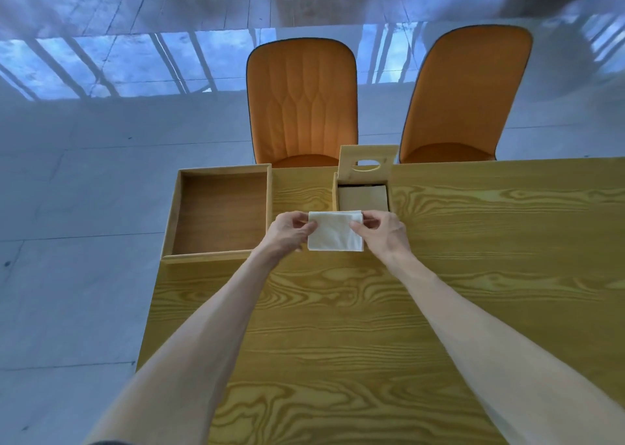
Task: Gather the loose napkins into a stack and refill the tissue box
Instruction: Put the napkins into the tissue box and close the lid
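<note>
Both hands, left hand (287, 229), right hand (382, 233), pinching napkin stack (334, 231), open tissue box (363, 190) beyond

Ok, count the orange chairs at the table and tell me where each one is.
2. One orange chair stands at the far edge of the table, behind the open tissue box; the other chair is to its right. Others may sit outside the view.
</note>
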The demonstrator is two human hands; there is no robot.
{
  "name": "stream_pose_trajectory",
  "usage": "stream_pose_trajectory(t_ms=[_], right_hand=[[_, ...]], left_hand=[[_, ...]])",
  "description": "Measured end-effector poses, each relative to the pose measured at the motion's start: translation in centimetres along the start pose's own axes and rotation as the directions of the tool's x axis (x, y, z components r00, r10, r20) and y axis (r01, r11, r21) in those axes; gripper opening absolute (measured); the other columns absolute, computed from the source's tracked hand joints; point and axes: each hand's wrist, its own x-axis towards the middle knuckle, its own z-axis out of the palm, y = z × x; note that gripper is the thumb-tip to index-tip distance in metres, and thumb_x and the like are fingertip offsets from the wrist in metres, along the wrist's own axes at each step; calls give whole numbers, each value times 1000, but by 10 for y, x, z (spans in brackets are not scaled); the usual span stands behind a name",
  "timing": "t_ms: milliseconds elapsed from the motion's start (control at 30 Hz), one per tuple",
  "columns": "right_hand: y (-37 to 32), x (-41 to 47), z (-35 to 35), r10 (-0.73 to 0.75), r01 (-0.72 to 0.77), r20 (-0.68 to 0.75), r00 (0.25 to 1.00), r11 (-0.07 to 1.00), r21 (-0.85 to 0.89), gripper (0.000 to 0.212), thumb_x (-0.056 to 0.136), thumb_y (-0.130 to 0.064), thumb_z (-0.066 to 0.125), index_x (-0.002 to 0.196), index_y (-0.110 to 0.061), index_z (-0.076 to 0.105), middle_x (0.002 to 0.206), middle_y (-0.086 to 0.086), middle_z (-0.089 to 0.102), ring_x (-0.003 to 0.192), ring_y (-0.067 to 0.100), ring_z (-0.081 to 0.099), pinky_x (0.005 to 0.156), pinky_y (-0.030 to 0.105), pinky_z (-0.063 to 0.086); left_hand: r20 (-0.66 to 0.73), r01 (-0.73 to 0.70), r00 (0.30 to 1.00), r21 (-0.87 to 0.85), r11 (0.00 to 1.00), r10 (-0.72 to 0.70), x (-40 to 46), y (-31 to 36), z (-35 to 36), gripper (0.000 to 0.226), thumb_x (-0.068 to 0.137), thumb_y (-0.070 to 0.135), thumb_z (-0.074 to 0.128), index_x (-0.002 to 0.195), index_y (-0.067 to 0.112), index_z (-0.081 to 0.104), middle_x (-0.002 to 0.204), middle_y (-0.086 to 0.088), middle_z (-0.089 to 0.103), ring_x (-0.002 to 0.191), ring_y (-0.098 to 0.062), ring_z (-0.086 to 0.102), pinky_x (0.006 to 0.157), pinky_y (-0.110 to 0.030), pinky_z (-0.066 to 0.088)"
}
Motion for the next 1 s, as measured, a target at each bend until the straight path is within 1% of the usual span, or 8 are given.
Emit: stream_pose_trajectory(t_ms=[67, 167, 300, 467, 600, 700, 800, 1000], right_hand=[[5, 5, -12, 6, -6, -21, 1000, 1000, 2, 38, 89, -30, 72, 122, -10, 68, 113, 6, 73, 100, 20, 68, 90, 39, 57], [8, 14, -26, 22, -21, -55, 998, 999, 28, 41, 87, -30, 75, 121, -9, 68, 110, 6, 73, 96, 19, 69, 86, 40, 59], [9, 29, -42, 52, -45, -87, 995, 996, 81, 36, 87, -26, 75, 118, -8, 70, 107, 6, 75, 93, 19, 71, 84, 40, 60], [8, 50, -52, 52, -44, -115, 992, 996, 72, 33, 88, -31, 73, 113, -9, 73, 104, 5, 76, 87, 19, 72, 81, 39, 61], [5, 63, -55, 41, -32, -135, 990, 997, 67, 32, 90, -30, 71, 114, -8, 72, 106, 6, 75, 92, 21, 71, 85, 40, 59], [5, 69, -52, 38, -34, -147, 988, 999, 32, 33, 92, -32, 68, 115, -8, 72, 110, 7, 74, 99, 21, 69, 89, 38, 57], [6, 72, -48, 33, -37, -171, 985, 999, -22, 33, 93, -35, 67, 112, -9, 74, 109, 7, 75, 98, 23, 69, 86, 40, 57], [6, 72, -43, 20, -54, -229, 973, 988, -144, 26, 93, -35, 66, 104, -14, 75, 98, 5, 77, 86, 23, 71, 68, 35, 58]], left_hand=[[-42, -19, 999, -13, 1000, 18, 2, 8, 12, 27, 95, 25, 63, 117, 10, 66, 95, -1, 72, 73, -12, 65, 61, -25, 51], [-130, -18, 991, -38, 999, 13, 8, 19, 28, 27, 91, 27, 69, 113, 11, 68, 96, -4, 75, 71, -12, 66, 61, -25, 48], [-209, 0, 978, -46, 999, -9, 19, 34, 44, 26, 89, 29, 70, 110, 13, 68, 96, -2, 75, 72, -12, 68, 63, -26, 48], [-267, 3, 963, -67, 998, -20, 34, 50, 53, 20, 89, 30, 71, 104, 18, 68, 98, -1, 74, 85, -18, 73, 84, -34, 56], [-315, 14, 949, -33, 999, -24, 48, 54, 58, 30, 89, 36, 70, 112, 15, 71, 107, -2, 75, 93, -20, 72, 91, -37, 56], [-352, 49, 935, 18, 999, -40, 54, 55, 62, 33, 90, 38, 67, 114, 16, 72, 109, -1, 75, 96, -19, 72, 90, -38, 56], [-390, 68, 920, 62, 996, -39, 57, 55, 65, 31, 90, 38, 66, 113, 18, 73, 108, 2, 76, 97, -17, 71, 88, -37, 57], [-458, 88, 889, 150, 985, -9, 59, 60, 72, 24, 88, 40, 67, 105, 25, 74, 98, 7, 76, 90, -15, 69, 79, -33, 57]])
